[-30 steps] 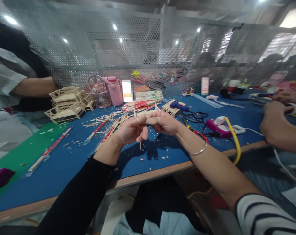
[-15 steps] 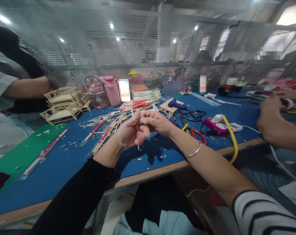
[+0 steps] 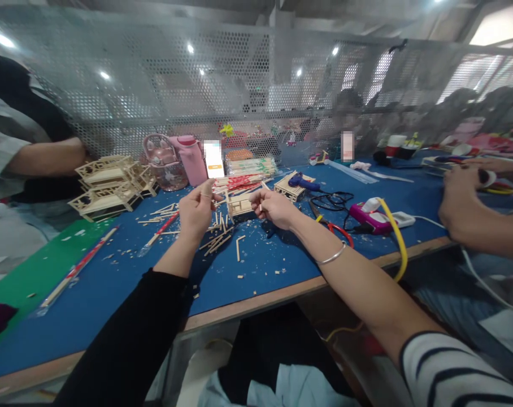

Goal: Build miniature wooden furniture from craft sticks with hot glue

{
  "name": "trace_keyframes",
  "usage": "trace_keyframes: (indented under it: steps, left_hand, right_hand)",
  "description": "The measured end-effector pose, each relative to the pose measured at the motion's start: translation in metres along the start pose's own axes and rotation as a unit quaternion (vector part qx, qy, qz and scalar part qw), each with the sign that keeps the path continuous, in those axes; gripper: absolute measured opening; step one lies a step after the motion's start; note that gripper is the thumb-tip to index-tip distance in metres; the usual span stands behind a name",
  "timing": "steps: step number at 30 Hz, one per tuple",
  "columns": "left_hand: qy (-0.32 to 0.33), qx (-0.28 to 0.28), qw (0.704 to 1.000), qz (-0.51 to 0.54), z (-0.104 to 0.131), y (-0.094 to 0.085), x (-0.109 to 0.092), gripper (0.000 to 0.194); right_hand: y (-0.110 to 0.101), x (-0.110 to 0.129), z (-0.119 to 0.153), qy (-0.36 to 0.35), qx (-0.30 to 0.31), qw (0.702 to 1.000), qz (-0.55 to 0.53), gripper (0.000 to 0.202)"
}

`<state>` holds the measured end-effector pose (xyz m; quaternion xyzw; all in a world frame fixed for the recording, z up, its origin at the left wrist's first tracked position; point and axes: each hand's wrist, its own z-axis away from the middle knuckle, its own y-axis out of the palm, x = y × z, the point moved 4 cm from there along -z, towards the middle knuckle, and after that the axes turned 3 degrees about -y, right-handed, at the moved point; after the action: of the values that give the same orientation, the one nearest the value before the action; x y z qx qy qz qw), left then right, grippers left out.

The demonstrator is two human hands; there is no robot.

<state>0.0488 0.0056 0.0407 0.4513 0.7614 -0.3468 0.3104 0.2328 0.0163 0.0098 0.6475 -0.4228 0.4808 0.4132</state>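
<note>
- My left hand [image 3: 199, 209] is raised over the blue table [image 3: 125, 282], thumb and forefinger pinched together near the top; whether a small bit of wood sits between them I cannot tell.
- My right hand [image 3: 273, 206] is apart from the left, its fingertips closed near the end of a small wooden frame [image 3: 240, 205] that sits between the two hands, just above or on the table. Contact looks likely, but I can't confirm a firm hold.
- I judge the frame to be very light and stiff but brittle: thin glued sticks that would snap or come unstuck under a squeeze. I'd take it by a corner joint or along a thicker rail, with fingertips only.
- Loose sticks [image 3: 216, 240] lie scattered under and beside my left hand; they are thin and would roll or flick away easily.
- Further back stand finished wooden models [image 3: 108, 186], a pink bottle [image 3: 191, 158], a blue glue gun [image 3: 305, 182] and red-handled cutters [image 3: 337, 230].
- Another person's hand [image 3: 460, 203] works at the right edge, well apart from mine.
</note>
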Motion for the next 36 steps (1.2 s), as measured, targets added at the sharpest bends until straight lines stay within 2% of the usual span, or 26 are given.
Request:
trace_keyframes:
  steps: [2,4,6,8,11,16,20,23,26,30,32,36]
  left_hand:
    - [0.094,-0.005,0.987,-0.127,-0.003,0.000,0.006,0.056]
    - [0.155,0.027,0.969,-0.190,-0.002,0.007,0.007,0.070]
    - [0.192,0.076,0.956,-0.209,0.001,0.016,0.003,0.086]
    - [0.217,0.112,0.946,-0.215,0.006,0.025,-0.004,0.093]
    - [0.247,0.114,0.937,-0.219,0.015,0.031,-0.017,0.090]
    - [0.234,0.129,0.940,-0.211,0.026,0.037,-0.024,0.075]
    - [0.202,0.163,0.942,-0.212,0.029,0.042,-0.023,0.068]
    - [0.180,0.167,0.948,-0.204,0.030,0.043,-0.023,0.066]
    - [0.159,0.159,0.954,-0.199,0.030,0.041,-0.024,0.064]
    - [0.173,0.142,0.952,-0.208,0.029,0.038,-0.026,0.066]
    - [0.191,0.140,0.948,-0.212,0.029,0.038,-0.026,0.066]
    - [0.214,0.152,0.941,-0.214,0.031,0.040,-0.024,0.062]
  right_hand:
    - [-0.002,-0.002,-0.002,-0.020,-0.018,0.999,0.040,0.034]
    - [-0.002,-0.004,-0.003,-0.038,-0.022,0.997,0.057,0.031]
    - [-0.001,-0.007,-0.004,-0.035,-0.013,0.998,0.048,0.027]
    - [-0.001,-0.010,-0.005,-0.010,-0.007,1.000,0.016,0.023]
    - [-0.001,-0.013,-0.004,0.014,-0.007,0.999,-0.048,0.023]
    - [0.002,-0.009,-0.002,-0.021,0.013,0.994,-0.104,0.044]
    - [0.005,-0.006,-0.001,-0.041,0.020,0.991,-0.125,0.050]
    - [0.006,-0.005,-0.001,-0.046,0.016,0.991,-0.123,0.053]
    - [0.003,-0.006,-0.001,-0.040,-0.011,0.995,-0.093,0.047]
    - [-0.002,-0.010,-0.003,-0.036,-0.015,0.999,0.030,0.018]
    - [-0.003,-0.011,-0.003,-0.047,-0.014,0.996,0.080,0.022]
    - [-0.005,-0.010,-0.003,-0.056,-0.022,0.992,0.113,0.021]
